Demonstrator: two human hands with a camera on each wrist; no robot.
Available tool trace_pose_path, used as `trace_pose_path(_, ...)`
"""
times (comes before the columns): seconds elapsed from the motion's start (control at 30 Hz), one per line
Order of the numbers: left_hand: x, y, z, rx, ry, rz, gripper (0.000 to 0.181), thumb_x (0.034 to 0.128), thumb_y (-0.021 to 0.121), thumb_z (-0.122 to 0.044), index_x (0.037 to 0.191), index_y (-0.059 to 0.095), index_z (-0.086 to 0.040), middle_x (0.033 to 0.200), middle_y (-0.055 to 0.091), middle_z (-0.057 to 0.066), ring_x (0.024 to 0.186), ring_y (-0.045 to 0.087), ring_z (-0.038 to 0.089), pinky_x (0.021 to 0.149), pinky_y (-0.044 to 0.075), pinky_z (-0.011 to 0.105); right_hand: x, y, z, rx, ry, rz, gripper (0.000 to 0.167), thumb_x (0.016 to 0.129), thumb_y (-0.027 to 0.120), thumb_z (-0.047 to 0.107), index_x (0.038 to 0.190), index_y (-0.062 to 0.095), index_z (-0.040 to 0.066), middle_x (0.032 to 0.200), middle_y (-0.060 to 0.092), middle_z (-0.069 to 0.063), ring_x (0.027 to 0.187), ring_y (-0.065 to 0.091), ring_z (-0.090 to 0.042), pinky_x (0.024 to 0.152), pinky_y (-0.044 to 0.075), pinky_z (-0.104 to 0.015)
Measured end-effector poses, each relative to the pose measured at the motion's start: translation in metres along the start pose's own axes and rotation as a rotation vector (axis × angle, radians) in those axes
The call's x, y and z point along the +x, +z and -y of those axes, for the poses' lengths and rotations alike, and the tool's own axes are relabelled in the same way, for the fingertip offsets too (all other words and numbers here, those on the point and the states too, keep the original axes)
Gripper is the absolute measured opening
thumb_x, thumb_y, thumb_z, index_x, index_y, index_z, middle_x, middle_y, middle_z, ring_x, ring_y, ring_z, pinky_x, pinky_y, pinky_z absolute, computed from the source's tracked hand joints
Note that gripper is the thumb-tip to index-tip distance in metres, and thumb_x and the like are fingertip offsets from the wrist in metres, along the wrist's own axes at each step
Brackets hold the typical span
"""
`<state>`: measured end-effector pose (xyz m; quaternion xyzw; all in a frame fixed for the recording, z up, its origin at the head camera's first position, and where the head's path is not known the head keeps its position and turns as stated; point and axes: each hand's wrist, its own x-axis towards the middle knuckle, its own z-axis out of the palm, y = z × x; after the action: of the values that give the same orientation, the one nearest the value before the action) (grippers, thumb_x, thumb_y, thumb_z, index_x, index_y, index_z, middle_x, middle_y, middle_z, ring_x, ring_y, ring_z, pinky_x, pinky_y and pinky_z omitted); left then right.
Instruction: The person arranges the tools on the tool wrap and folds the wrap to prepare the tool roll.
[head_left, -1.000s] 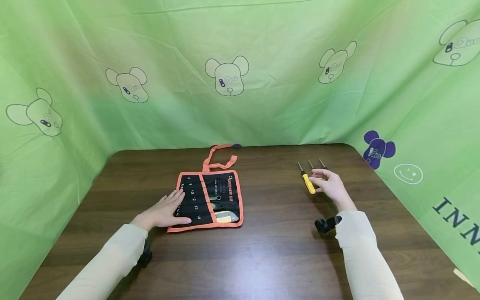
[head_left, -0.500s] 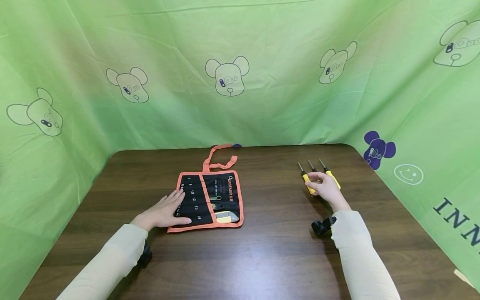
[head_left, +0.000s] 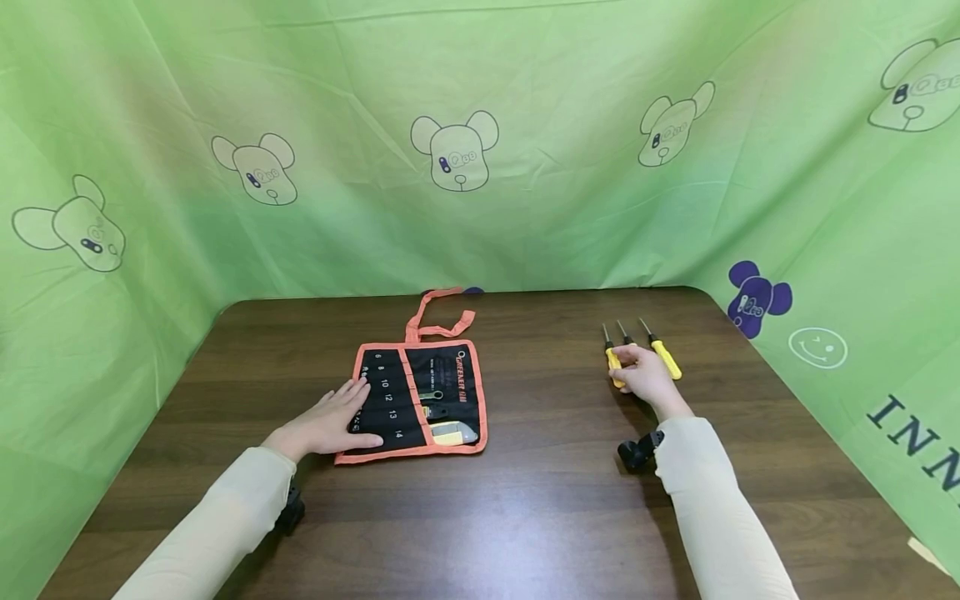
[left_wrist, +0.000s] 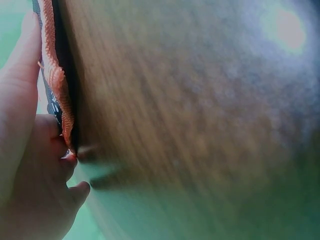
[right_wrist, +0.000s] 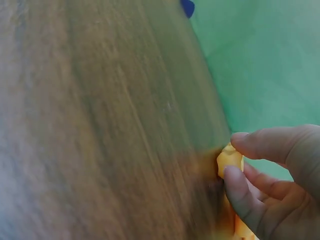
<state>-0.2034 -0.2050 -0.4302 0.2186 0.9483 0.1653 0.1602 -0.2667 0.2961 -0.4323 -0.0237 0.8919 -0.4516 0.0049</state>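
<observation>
You look to be at the start of a pick-up, with little finished that can be seen. Your right grip (head_left: 647, 373) pinches the leftmost screwdriver (head_left: 612, 360) between thumb and finger at the end of its yellow handle, as the right wrist view bears out; whether it has left the bench (head_left: 525, 517) at all, you cannot tell from here. The right screwdriver (head_left: 666, 358) lies on the bench beside that grip, not held, while the middle screwdriver (head_left: 627, 338) shows little more than its shaft past your fingers, so whether you touch it is hidden. All three are well apart from the pouch (head_left: 486, 392), which lies unrolled to the left with its strap (head_left: 447, 331) loose beyond it. Your left grip (head_left: 333, 419) rests on the pouch's left part, fingers spread and clasping nothing. Already in the pockets are a knife (head_left: 452, 432) and a small ring-ended tool (head_left: 437, 396). What is left, as far as one can judge, is to lift the pinched screwdriver clear and deal with the other two.
</observation>
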Motion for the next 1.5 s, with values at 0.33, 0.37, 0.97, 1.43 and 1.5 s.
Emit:
trace_pose_path(0.33, 0.000, 0.000, 0.001, 0.002, 0.003, 0.000, 0.099, 0.0811, 0.054, -0.063, 0.145, 0.016, 0.004, 0.150, 0.011, 0.021, 0.137, 0.007, 0.034, 0.106, 0.011, 0.053, 0.002, 0.003, 0.003, -0.018, 0.062, -0.001, 0.039, 0.085, 0.058, -0.007, 0.120, 0.045, -0.016, 0.102, 0.052, -0.031, 0.067, 0.058, -0.016, 0.056, 0.052, -0.026)
trace_pose_path(0.37, 0.000, 0.000, 0.001, 0.002, 0.004, 0.000, 0.099, 0.0810, 0.053, -0.063, 0.145, 0.016, 0.004, 0.150, 0.011, 0.021, 0.137, 0.007, 0.034, 0.106, 0.011, 0.053, 0.002, 0.003, 0.004, -0.020, 0.066, -0.001, 0.038, 0.085, 0.057, -0.007, 0.120, 0.045, -0.016, 0.102, 0.052, -0.031, 0.067, 0.058, -0.016, 0.056, 0.053, -0.027)
trace_pose_path(0.97, 0.001, 0.000, 0.001, 0.005, 0.007, 0.002, 0.099, 0.0813, 0.053, -0.063, 0.145, 0.016, 0.003, 0.150, 0.011, 0.021, 0.137, 0.006, 0.034, 0.106, 0.010, 0.052, 0.006, -0.005, 0.019, -0.020, 0.009, -0.075, 0.037, 0.084, 0.055, -0.007, 0.118, 0.048, -0.018, 0.096, 0.055, -0.024, 0.068, 0.053, -0.009, 0.054, 0.051, -0.023)
trace_pose_path(1.43, 0.002, 0.001, 0.002, 0.008, 0.003, 0.003, 0.100, 0.0810, 0.053, -0.064, 0.145, 0.016, 0.003, 0.150, 0.011, 0.021, 0.137, 0.006, 0.033, 0.106, 0.010, 0.053, 0.013, -0.005, 0.061, -0.034, -0.128, -0.095, 0.033, 0.078, 0.055, -0.003, 0.109, 0.058, -0.014, 0.086, 0.062, -0.017, 0.064, 0.054, 0.000, 0.057, 0.052, -0.027)
trace_pose_path(1.5, 0.003, 0.002, 0.003, 0.007, 0.000, 0.003, 0.100, 0.0808, 0.052, -0.064, 0.145, 0.016, 0.003, 0.150, 0.011, 0.020, 0.137, 0.006, 0.033, 0.106, 0.010, 0.052, 0.014, -0.004, 0.067, -0.034, -0.141, -0.086, 0.031, 0.079, 0.056, -0.003, 0.108, 0.059, -0.013, 0.085, 0.063, -0.015, 0.063, 0.055, 0.000, 0.057, 0.052, -0.025)
